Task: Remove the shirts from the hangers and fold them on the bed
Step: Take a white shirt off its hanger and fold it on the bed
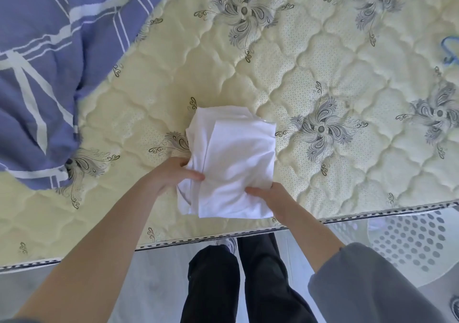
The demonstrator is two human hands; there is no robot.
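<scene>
One white fabric shirt (233, 163), folded into a compact rectangle, lies on the pale yellow quilted mattress (323, 62) with grey floral motifs, near its front edge. Left hand (171, 173) grips the shirt's left edge: thumb across the top, other fingers tucked under the cloth, hidden. Right hand (270, 196) grips the near right corner likewise, thumb on top, fingers beneath, out of sight. Blue duvet with white stripes (37, 74) bunched at far left, apart from the shirt. White perforated plastic basket (412, 238) on floor, right of the person's legs in dark trousers (238, 285).
</scene>
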